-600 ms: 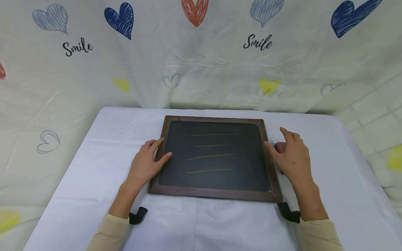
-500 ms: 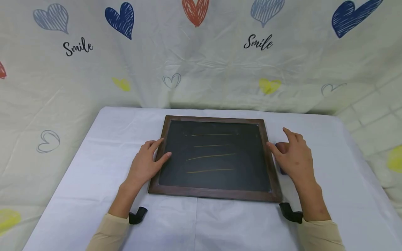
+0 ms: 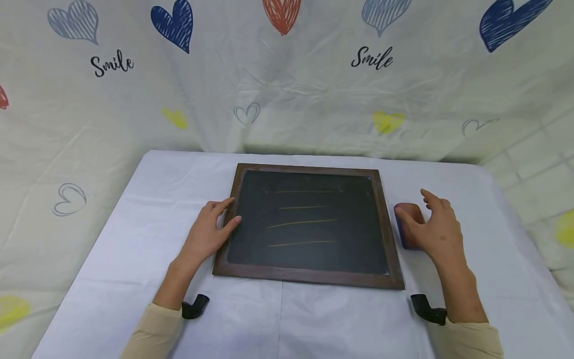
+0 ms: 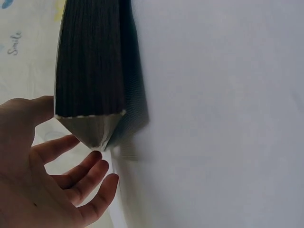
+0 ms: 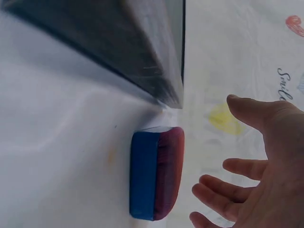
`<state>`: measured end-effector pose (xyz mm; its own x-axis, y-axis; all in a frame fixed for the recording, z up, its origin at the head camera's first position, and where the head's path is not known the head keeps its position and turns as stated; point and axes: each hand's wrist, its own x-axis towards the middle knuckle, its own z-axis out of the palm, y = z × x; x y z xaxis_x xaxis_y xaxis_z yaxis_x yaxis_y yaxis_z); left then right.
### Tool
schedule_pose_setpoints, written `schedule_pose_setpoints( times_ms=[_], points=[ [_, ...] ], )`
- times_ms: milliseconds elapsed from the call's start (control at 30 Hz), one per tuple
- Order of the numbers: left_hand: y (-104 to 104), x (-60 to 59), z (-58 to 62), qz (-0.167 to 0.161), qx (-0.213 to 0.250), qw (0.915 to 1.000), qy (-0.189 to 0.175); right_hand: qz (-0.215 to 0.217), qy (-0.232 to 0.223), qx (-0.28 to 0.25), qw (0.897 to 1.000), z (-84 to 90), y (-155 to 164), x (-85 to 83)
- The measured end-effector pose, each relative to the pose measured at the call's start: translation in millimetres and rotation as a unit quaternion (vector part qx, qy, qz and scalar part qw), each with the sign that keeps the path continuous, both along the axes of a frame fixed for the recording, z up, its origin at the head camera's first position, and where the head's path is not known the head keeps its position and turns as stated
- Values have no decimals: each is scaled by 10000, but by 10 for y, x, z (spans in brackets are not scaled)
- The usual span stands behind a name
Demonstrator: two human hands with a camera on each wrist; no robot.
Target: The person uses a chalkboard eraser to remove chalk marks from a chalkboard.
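A chalkboard with a dark wooden frame lies on the table, bearing several thin yellow chalk lines. My left hand rests at its left side, thumb over the frame and index fingertip on the frame; the other fingers bend loosely beside the edge. In the left wrist view the frame's corner hides part of the thumb. Right of the board lies a board eraser, blue on one layer and reddish on the other. Over it hovers my right hand, fingers spread and loosely bent, holding nothing; it partly covers the eraser in the head view.
A white cloth covers the table. Behind it hangs a pale backdrop printed with hearts and "Smile". Black curved pieces stick out at both wrists, by the beige sleeves.
My right hand has moved right, away from the chalkboard's right edge, so more of the eraser shows. The left hand stays nearly still, its thumb slightly drawn back. The head view shifts a little.
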<state>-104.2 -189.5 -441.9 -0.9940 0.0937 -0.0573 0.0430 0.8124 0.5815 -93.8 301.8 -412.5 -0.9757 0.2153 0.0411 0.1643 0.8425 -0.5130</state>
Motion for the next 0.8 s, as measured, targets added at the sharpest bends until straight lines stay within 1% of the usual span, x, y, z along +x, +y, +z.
schedule_pose_setpoints(
  times_ms=[300, 467, 800],
  points=[
    [-24, -10, -25, 49, 81, 9999, -97, 21, -172, 62, 9998, -139, 95, 88],
    [-45, -9, -45, -31, 153, 9999, -50, 25, -325, -17, 9995, -178, 154, 130],
    [-94, -32, -79, -149, 380, 9992, 8, 65, -671, -101, 9977, -260, 212, 151]
  ],
)
